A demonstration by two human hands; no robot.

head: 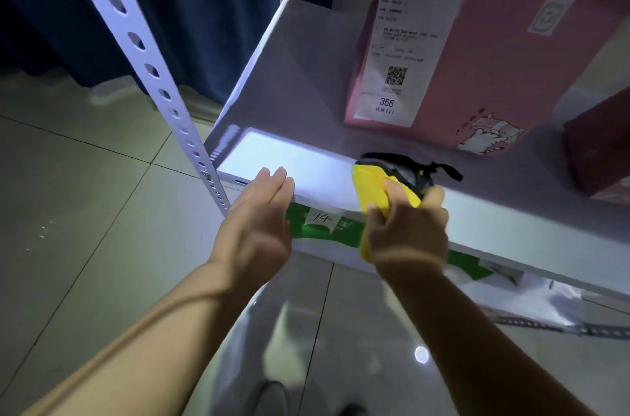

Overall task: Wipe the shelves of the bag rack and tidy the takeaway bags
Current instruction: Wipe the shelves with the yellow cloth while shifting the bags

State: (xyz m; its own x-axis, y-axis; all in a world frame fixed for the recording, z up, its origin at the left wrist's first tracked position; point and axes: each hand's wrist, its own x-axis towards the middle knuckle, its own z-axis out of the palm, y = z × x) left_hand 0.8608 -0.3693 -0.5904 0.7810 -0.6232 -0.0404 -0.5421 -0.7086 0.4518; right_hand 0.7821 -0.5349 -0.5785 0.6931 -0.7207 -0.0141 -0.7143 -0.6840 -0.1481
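Fingers [378,214] of the right hand [407,234] curl round a yellow cloth [373,187] at the front edge of the shelf [289,81]. The left hand [259,214] lies flat just beside it, fingers straight and together, tips at the same edge.

The shelf is the big job. Long strokes from the back corner to the front lip would likely work best, with the left hand bracing the rack post [143,55]. The pink bag [477,40] stands upright on the right and probably needs lifting aside so the cloth can reach under it. The cloth should lie flat, not bunched.

A dark red bag [596,156] is cut off at the right edge. A green and white bag [324,231] on the level below is mostly hidden by the shelf and hands. The cloth's grey and black part is hard to make out.
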